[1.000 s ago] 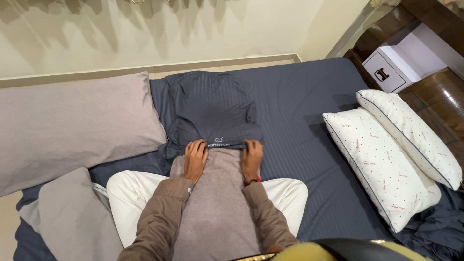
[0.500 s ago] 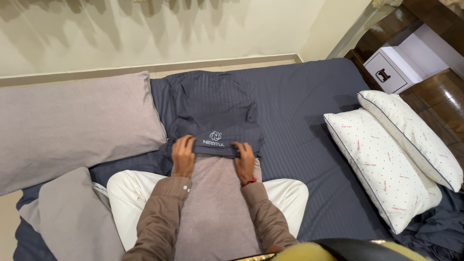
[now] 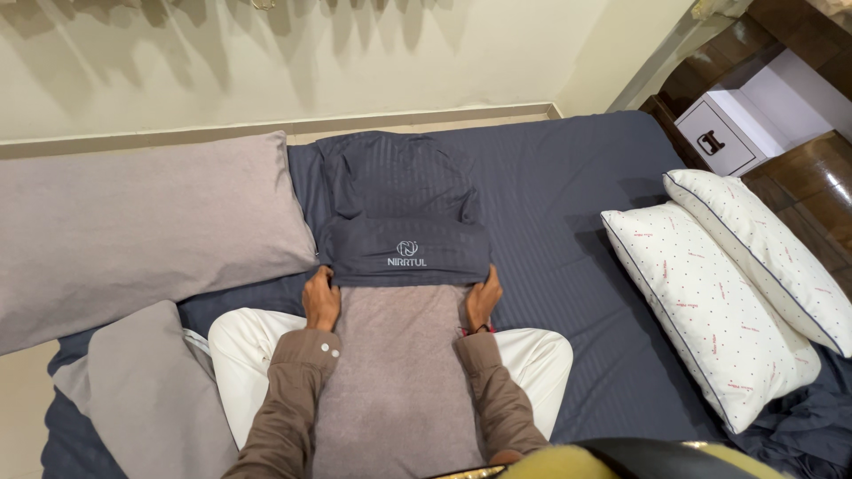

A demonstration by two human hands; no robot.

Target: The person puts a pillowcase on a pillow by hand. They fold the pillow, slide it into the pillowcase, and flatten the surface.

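The left hand (image 3: 320, 298) is clamped on the left corner of the open edge of a dark navy pillowcase (image 3: 404, 217). The right hand (image 3: 482, 300) is clamped on the right corner of that edge. A grey-brown pillow (image 3: 390, 372) lies on the person's lap, its far end inside the pillowcase. The pillowcase lies on the bed (image 3: 559, 177). Left of the pillowcase lies a large grey pillow (image 3: 133, 222); well right of it lie two white dotted pillows (image 3: 710, 302).

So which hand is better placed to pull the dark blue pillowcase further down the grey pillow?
Neither clearly: left hand and right hand each grip a corner of the dark blue pillowcase opening, level across the grey pillow.
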